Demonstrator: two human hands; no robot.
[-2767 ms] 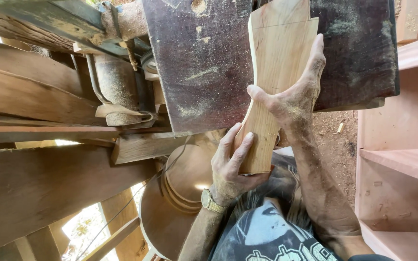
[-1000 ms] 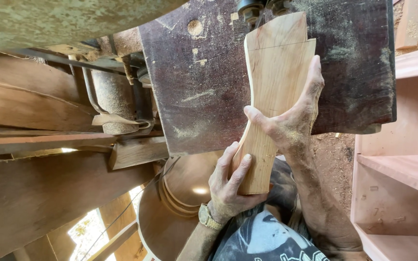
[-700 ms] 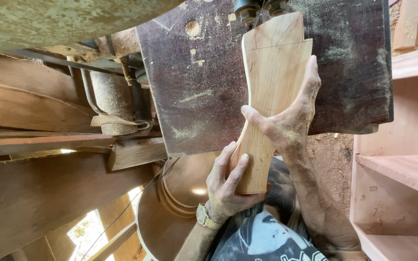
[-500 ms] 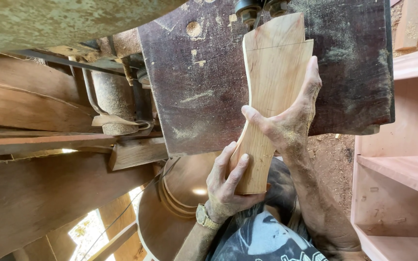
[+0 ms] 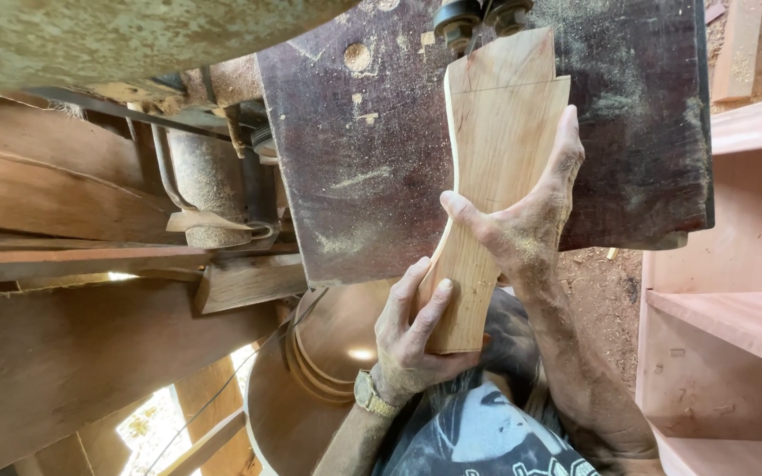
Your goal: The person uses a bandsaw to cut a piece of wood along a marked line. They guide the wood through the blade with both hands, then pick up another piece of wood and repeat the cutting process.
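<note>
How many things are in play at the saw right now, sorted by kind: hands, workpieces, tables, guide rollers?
Hands: 2, left hand and right hand, both gripping the board.
Shaped wooden boards: 1, the pale workpiece lying on the table.
Dark saw tables: 1, dusty with sawdust.
Blade guide rollers: 2, at the board's far end.
Total: 6.

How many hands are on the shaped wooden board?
2. The left hand grips the shaped wooden board at its near end; the right hand presses on its middle, over the dark saw table.
</note>
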